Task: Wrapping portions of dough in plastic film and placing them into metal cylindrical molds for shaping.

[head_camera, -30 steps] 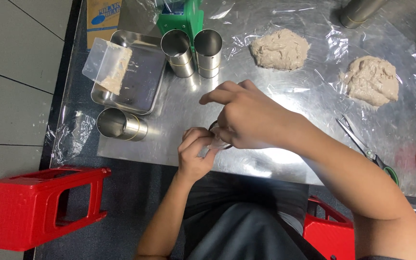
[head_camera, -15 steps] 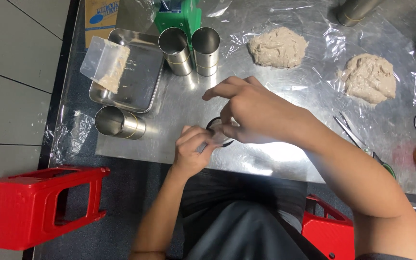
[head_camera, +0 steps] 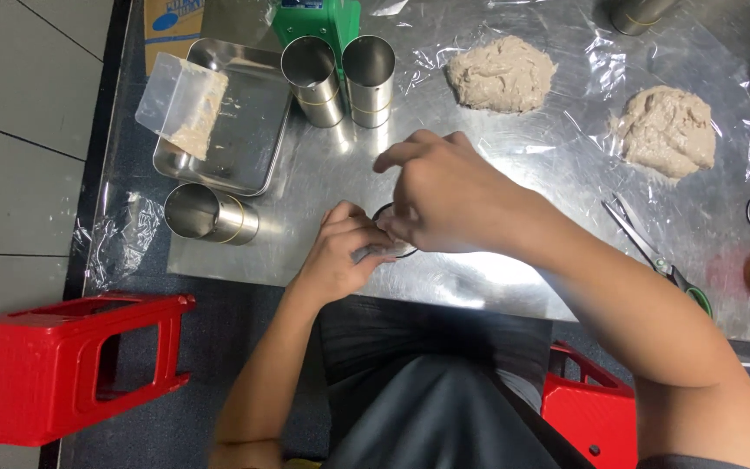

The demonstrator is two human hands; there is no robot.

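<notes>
While both the left hand [head_camera: 340,247] and right hand [head_camera: 444,195] grip a metal tube [head_camera: 390,234], its contents stay hidden

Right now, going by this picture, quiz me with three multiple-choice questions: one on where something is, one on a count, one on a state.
1. Where are the scissors?
A. in the tray
B. on the table, right of the person's right arm
C. on the red stool

2. How many dough mounds lie on the plastic film?
A. one
B. two
C. four

3. How does the tin nearest the table's left edge lie?
A. on its side
B. upright
C. upside down on the tray

Answers:
1 B: they lie on the steel table beside the right arm.
2 B: one mound sits mid-table, another further right.
3 A: that tin lies on its side below the tray, its open mouth facing left.
</notes>
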